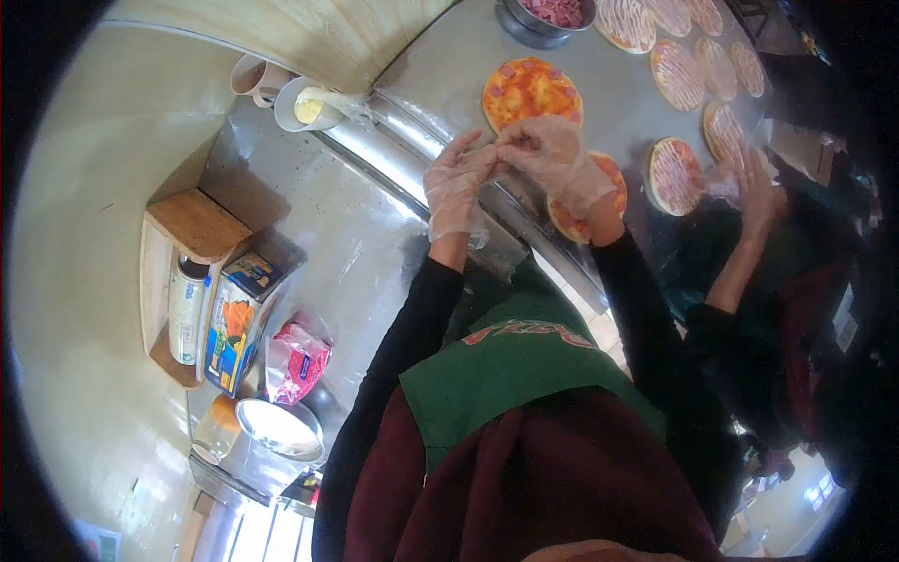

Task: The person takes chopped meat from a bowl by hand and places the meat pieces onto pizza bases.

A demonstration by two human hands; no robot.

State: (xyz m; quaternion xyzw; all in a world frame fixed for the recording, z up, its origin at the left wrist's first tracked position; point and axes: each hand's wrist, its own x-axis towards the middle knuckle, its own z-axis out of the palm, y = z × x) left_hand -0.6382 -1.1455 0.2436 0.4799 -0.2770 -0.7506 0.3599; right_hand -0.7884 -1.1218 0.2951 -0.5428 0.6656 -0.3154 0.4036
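Both my hands wear clear plastic gloves and meet at the fingertips, just in front of a round pizza [534,89] with tomato sauce, cheese and a few ham pieces along its edge. My left hand [459,190] is closed, its thumb and fingers pinched toward the other hand. My right hand [551,161] is also in a pinch; whatever lies between the fingertips is too small to make out. Beneath my right wrist lies a second sauced pizza [568,222], partly hidden. A metal bowl of chopped ham [554,13] stands beyond the first pizza.
Several pizzas with white sauce stripes [678,75] cover the right of the metal table. A co-worker's hand [754,192] reaches over one pizza [674,176]. On the left counter are a white bowl [292,105], a wooden shelf [198,223], a box [234,328] and a pink bag [298,363].
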